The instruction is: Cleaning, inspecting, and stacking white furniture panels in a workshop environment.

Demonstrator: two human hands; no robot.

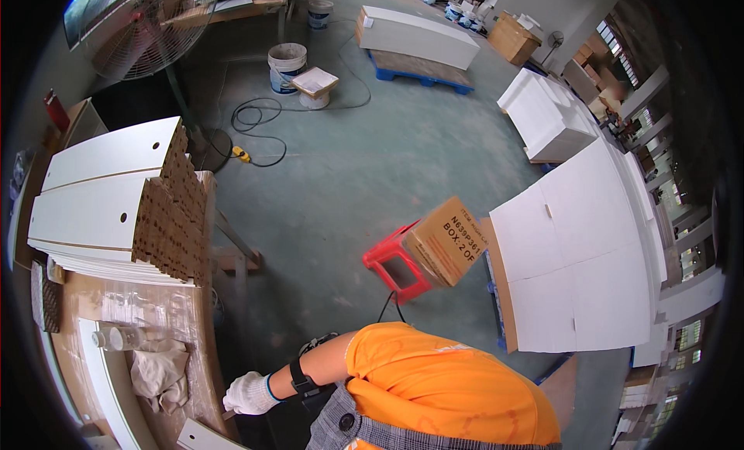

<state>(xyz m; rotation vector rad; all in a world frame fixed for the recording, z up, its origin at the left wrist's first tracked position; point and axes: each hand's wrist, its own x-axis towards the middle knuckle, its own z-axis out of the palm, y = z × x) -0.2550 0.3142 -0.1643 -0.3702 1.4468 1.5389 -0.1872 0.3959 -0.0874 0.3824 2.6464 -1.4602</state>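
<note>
My right hand (249,393), in a white knitted glove, is at the near edge of the wrapped workbench (203,334). Its fingers look curled round something thin at the bench edge, too small to make out. Just below lies the end of a white panel (203,436) with a small hole. The arm, in an orange sleeve with a black band on the forearm, reaches leftward. My left hand is out of the picture. On the bench are a crumpled beige cloth (161,376), a clear plastic bottle (116,338) and a long white strip (116,384).
A stack of white panels (93,210) stands on the bench. A red stool (380,256) carries a cardboard box (446,241). White boards (573,256) are piled at the right. Farther off are a floor fan (143,28), a bucket (285,66) and a cable (256,113) on the floor.
</note>
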